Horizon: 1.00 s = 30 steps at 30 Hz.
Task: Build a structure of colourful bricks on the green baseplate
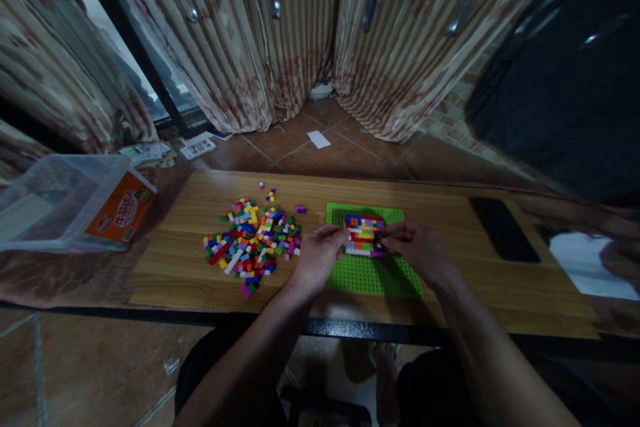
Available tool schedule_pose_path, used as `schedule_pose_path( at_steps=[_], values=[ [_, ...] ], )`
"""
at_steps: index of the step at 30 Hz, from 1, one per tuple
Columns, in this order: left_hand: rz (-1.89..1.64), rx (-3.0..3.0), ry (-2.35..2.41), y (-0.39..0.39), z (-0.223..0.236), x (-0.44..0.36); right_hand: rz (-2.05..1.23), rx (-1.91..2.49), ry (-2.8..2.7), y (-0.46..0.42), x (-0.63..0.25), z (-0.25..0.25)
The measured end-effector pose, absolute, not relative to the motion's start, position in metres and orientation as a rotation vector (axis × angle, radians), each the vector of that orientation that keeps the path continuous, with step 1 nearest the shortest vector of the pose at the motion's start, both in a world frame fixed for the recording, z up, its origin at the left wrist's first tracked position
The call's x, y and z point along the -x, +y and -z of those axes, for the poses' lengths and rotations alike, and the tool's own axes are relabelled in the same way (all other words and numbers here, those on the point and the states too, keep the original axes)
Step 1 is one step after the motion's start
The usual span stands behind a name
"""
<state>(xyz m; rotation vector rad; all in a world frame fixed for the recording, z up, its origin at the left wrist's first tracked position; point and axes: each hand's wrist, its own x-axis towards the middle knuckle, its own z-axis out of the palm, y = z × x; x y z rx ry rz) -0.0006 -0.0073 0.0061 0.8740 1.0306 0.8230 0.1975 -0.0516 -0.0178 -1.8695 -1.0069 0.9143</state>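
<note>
A low block built of colourful toy bricks (pixel 365 235) sits on a green studded baseplate (pixel 373 278). My left hand (pixel 320 252) is closed at the block's left side, with thumb and forefinger pressed against its edge. On the opposite side, my right hand (pixel 417 250) has its fingertips pinched together at the block's right edge. Whether a small brick lies between those right fingertips is too dark and small to tell. The block shows rows of blue, red, white, yellow and orange, partly covered by the fingertips at both ends.
Left of the baseplate lies a spread pile of loose toy bricks (pixel 255 233) on the wooden tabletop (pixel 170 260). A clear plastic bin (pixel 65 200) with an orange label stands at the far left. To the right are a dark phone-like slab (pixel 504 229) and white paper (pixel 590 260).
</note>
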Motion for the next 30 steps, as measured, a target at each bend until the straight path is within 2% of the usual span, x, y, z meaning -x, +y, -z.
schedule_pose_path(
  at_steps=[16,19,23,30],
  values=[
    [-0.773,-0.878,0.973,-0.010,0.000,-0.001,-0.837,1.892,-1.045,-0.054,-0.208,0.010],
    [-0.751,-0.852,0.934,-0.011,-0.001,-0.001,-0.795,1.773,-1.104,-0.056,-0.200,0.002],
    [-0.695,-0.801,0.859,-0.012,-0.002,-0.001,-0.940,1.518,-1.234,-0.058,-0.174,-0.005],
    [-0.617,-0.783,0.825,-0.014,-0.005,0.000,-0.953,1.438,-1.399,-0.060,-0.160,-0.006]
  ],
)
